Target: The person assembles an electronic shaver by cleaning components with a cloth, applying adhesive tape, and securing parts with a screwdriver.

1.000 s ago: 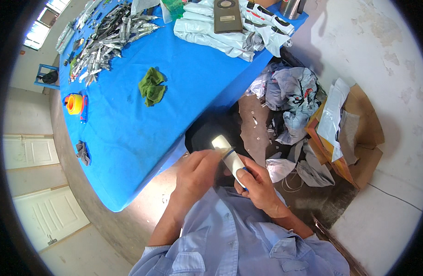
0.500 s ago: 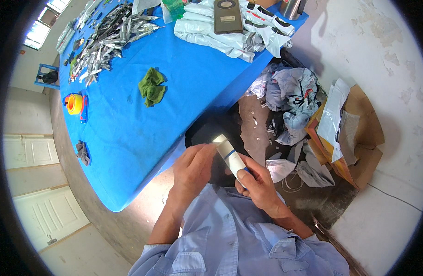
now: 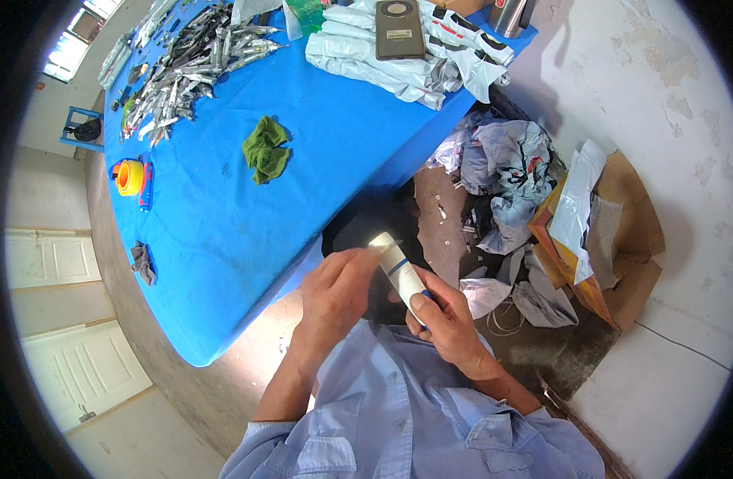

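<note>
A white, blue-banded cylindrical tube [image 3: 401, 271] slants just off the right edge of the blue-cloth-covered table [image 3: 215, 231]; the right hand [image 3: 446, 326] wraps its fingers around the lower end, presumably to leave the top free. The left hand [image 3: 334, 285] curls at that top, though I can't tell whether its fingers pinch anything. A crumpled green fabric rag [image 3: 266, 150] lies inward of that edge, perhaps for easy reach
</note>
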A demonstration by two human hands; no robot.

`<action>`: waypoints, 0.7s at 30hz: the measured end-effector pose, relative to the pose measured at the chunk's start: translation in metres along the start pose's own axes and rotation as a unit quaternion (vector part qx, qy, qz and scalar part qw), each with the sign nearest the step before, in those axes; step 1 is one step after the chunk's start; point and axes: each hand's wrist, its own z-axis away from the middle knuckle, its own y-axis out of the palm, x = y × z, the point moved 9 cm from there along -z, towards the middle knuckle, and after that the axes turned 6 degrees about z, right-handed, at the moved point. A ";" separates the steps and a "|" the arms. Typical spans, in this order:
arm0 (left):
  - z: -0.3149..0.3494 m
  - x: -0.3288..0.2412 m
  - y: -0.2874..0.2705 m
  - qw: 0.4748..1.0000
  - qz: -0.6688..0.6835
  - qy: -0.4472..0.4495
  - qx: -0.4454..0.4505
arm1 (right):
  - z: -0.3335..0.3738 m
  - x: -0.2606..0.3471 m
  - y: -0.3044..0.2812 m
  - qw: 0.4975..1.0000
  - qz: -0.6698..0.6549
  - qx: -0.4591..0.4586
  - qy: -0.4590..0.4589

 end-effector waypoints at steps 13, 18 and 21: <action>0.002 -0.001 0.001 1.000 -0.005 0.013 -0.007 | -0.002 0.009 -0.003 0.997 0.061 -0.015 -0.046; 0.011 -0.008 0.008 0.999 0.035 0.009 0.022 | -0.001 0.002 -0.006 1.000 0.008 -0.003 -0.013; 0.015 -0.004 0.005 0.998 0.053 -0.022 0.002 | -0.002 -0.009 -0.005 0.995 -0.095 0.004 0.042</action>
